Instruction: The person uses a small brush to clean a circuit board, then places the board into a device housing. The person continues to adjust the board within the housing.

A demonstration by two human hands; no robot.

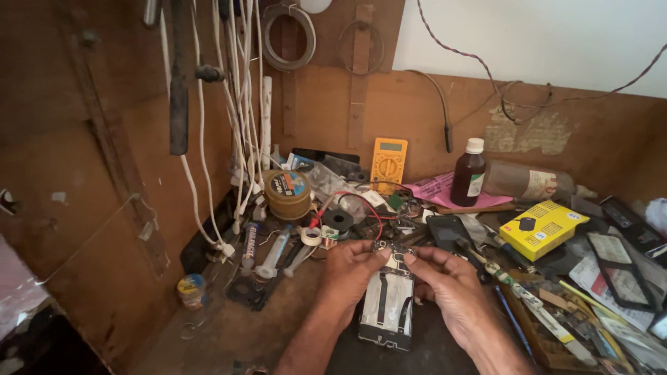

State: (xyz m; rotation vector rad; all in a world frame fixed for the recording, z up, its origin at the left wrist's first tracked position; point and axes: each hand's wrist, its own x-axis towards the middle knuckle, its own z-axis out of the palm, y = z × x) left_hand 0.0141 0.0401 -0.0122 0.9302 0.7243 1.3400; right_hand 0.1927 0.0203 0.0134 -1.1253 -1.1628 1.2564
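On the tabletop, left hand and right hand hold an open phone; fingers hide its 12 o'clock end.

Dim, warm light falls from about two o'clock, where the pale upper wall glares softly. The brown wooden side panel at nine o'clock sinks into shadow. Edges bow slightly; corners at seven and four o'clock blur.

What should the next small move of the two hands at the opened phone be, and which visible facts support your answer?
Probably lift or free the small part at the top end of the opened phone. The left hand and right hand both pinch there with their fingertips, while the phone lies flat on the bench, its insides facing up. What exactly they grip is too small to tell.
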